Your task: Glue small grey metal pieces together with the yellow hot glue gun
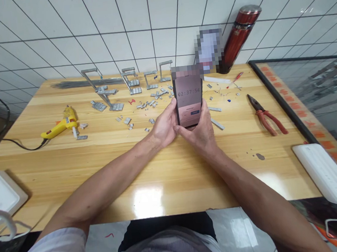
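A smartphone [189, 99] is held upright over the middle of the wooden table, its screen facing me with a running-style time readout of 02:37:54. My left hand [165, 126] grips its left edge. On the right edge and lower corner, my right hand [201, 132] is closed around it, thumb near the bottom. Behind the phone stand several small grey angled frames [133, 81] on flat bases. Loose grey cut pieces [151, 103] lie scattered around them, some partly hidden by the phone.
A yellow glue gun [61, 125] with a black cord rests at left. Red-handled pliers [265, 116] lie at right, near a black-edged glass panel [287, 109]. A red flask [239, 40] leans by the tiled wall. White boxes sit at the left [5, 197] and right [327, 173] edges.
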Demonstrator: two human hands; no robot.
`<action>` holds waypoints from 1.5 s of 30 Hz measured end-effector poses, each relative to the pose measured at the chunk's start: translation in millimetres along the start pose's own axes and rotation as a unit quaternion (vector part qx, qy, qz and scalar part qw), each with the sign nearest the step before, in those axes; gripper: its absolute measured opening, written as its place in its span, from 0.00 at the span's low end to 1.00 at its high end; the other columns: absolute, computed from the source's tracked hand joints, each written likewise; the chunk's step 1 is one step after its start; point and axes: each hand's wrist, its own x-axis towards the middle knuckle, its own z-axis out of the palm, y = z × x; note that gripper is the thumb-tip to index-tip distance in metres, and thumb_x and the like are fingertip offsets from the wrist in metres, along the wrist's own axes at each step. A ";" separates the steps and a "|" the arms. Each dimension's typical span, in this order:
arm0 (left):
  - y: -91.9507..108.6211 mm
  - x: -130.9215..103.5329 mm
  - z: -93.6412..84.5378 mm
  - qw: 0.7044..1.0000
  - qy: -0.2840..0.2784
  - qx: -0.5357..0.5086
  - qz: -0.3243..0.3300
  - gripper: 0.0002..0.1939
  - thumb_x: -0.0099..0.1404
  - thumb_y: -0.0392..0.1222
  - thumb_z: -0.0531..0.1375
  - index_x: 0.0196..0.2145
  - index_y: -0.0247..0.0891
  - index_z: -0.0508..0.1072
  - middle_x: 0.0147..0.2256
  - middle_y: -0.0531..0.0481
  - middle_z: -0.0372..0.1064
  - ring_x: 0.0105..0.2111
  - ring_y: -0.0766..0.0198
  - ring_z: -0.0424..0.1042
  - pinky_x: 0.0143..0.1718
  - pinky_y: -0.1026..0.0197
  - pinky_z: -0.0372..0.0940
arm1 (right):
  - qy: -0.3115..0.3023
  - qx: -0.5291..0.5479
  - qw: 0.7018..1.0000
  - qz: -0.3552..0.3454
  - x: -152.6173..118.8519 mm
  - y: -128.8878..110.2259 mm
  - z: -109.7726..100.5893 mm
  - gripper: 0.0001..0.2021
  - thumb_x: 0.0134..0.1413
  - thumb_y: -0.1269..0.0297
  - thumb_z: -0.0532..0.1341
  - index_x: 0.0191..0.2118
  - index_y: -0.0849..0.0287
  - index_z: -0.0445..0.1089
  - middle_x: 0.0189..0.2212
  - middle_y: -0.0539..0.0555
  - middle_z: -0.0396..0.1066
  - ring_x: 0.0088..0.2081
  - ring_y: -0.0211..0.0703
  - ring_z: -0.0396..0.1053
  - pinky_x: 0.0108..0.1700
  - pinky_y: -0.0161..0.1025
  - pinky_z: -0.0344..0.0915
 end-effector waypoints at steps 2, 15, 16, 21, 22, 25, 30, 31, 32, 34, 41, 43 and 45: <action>0.2 -0.9 1.0 1.000 0.000 0.007 0.004 0.27 0.88 0.53 0.50 0.69 0.39 0.79 0.66 0.43 0.81 0.79 0.47 0.65 0.82 0.43 0.58 | 0.004 -0.003 1.000 -0.002 -1.0 1.3 2.1 0.65 0.55 0.31 0.74 0.83 0.55 0.39 0.78 0.75 0.57 0.79 0.76 0.57 0.75 0.79 0.61; 6.9 3.5 -8.2 1.000 -0.002 0.018 -0.021 0.31 0.88 0.57 0.46 0.72 0.38 0.76 0.64 0.40 0.82 0.72 0.42 0.74 0.78 0.37 0.64 | -0.019 0.045 0.999 0.000 2.4 0.6 -8.1 0.56 0.63 0.33 0.69 0.84 0.54 0.44 0.75 0.73 0.65 0.73 0.71 0.69 0.71 0.74 0.70; 8.2 3.8 -8.7 0.999 -0.006 0.024 -0.027 0.32 0.88 0.58 0.45 0.72 0.38 0.76 0.63 0.40 0.83 0.70 0.42 0.76 0.77 0.36 0.65 | -0.023 0.065 0.998 0.002 2.9 1.2 -10.1 0.55 0.65 0.34 0.69 0.84 0.54 0.44 0.74 0.72 0.66 0.71 0.69 0.72 0.70 0.72 0.72; 11.6 4.2 -10.3 0.999 -0.032 0.015 -0.037 0.34 0.88 0.59 0.42 0.74 0.40 0.73 0.60 0.40 0.84 0.63 0.43 0.83 0.70 0.39 0.74 | -0.023 0.148 0.988 0.030 5.1 -1.5 -18.2 0.50 0.67 0.40 0.69 0.84 0.55 0.50 0.73 0.70 0.70 0.70 0.67 0.73 0.70 0.69 0.73; 12.1 4.3 -10.8 0.999 -0.031 0.010 -0.042 0.34 0.88 0.60 0.42 0.75 0.41 0.72 0.61 0.40 0.84 0.62 0.43 0.84 0.67 0.39 0.77 | -0.022 0.171 0.984 0.037 6.1 -3.5 -20.1 0.45 0.69 0.42 0.67 0.82 0.54 0.54 0.73 0.69 0.71 0.71 0.66 0.73 0.71 0.69 0.73; 14.0 4.5 -13.0 0.998 -0.029 0.005 -0.064 0.35 0.88 0.61 0.42 0.77 0.43 0.69 0.60 0.39 0.84 0.56 0.43 0.86 0.59 0.39 0.82 | -0.021 0.243 0.968 0.057 10.5 -9.6 -27.1 0.29 0.75 0.48 0.61 0.75 0.51 0.70 0.70 0.61 0.77 0.70 0.60 0.75 0.73 0.65 0.71; 17.5 4.3 -14.5 0.997 -0.046 0.004 -0.066 0.36 0.88 0.61 0.41 0.78 0.41 0.69 0.56 0.37 0.86 0.46 0.45 0.89 0.48 0.43 0.85 | -0.018 0.282 0.954 0.102 17.8 -9.8 -34.0 0.22 0.74 0.50 0.62 0.64 0.49 0.83 0.64 0.55 0.83 0.70 0.60 0.76 0.76 0.66 0.69; 18.3 4.0 -14.0 0.996 -0.048 -0.001 -0.069 0.36 0.88 0.60 0.41 0.78 0.40 0.68 0.55 0.37 0.86 0.46 0.45 0.89 0.47 0.44 0.85 | -0.021 0.285 0.952 0.110 18.5 -8.7 -34.1 0.22 0.73 0.49 0.62 0.64 0.48 0.83 0.63 0.54 0.83 0.69 0.59 0.77 0.75 0.66 0.70; 19.0 3.8 -13.3 0.996 -0.049 -0.006 -0.072 0.36 0.88 0.60 0.41 0.78 0.40 0.68 0.55 0.36 0.86 0.46 0.45 0.89 0.47 0.44 0.85 | -0.022 0.287 0.951 0.117 18.9 -7.6 -33.9 0.22 0.73 0.49 0.62 0.64 0.47 0.83 0.63 0.53 0.83 0.69 0.59 0.77 0.74 0.66 0.71; 20.4 3.2 -11.5 0.996 -0.049 -0.012 -0.077 0.36 0.88 0.60 0.41 0.78 0.39 0.68 0.55 0.35 0.86 0.45 0.45 0.89 0.45 0.45 0.85 | -0.021 0.290 0.948 0.125 19.1 -6.3 -33.5 0.22 0.72 0.49 0.63 0.64 0.46 0.83 0.63 0.52 0.84 0.67 0.58 0.78 0.73 0.65 0.73; 21.5 3.0 -9.9 0.996 -0.054 0.003 -0.070 0.36 0.88 0.59 0.41 0.78 0.39 0.67 0.54 0.36 0.86 0.44 0.46 0.89 0.41 0.47 0.85 | -0.017 0.294 0.947 0.131 20.2 -10.8 -35.1 0.21 0.70 0.51 0.64 0.62 0.46 0.85 0.61 0.51 0.85 0.65 0.57 0.80 0.72 0.64 0.74; 21.2 3.3 -10.9 0.996 -0.056 0.010 -0.066 0.36 0.88 0.59 0.40 0.78 0.38 0.67 0.54 0.36 0.86 0.44 0.46 0.89 0.41 0.47 0.85 | -0.018 0.280 0.952 0.120 20.6 -13.2 -36.5 0.21 0.70 0.51 0.64 0.62 0.46 0.84 0.62 0.51 0.84 0.66 0.58 0.79 0.73 0.64 0.72; 21.0 3.8 -12.0 0.996 -0.058 0.014 -0.063 0.36 0.88 0.59 0.40 0.78 0.38 0.67 0.55 0.35 0.86 0.45 0.46 0.88 0.41 0.47 0.85 | -0.015 0.257 0.961 0.102 20.6 -15.4 -38.0 0.21 0.69 0.53 0.65 0.62 0.47 0.84 0.63 0.51 0.84 0.66 0.58 0.79 0.74 0.63 0.71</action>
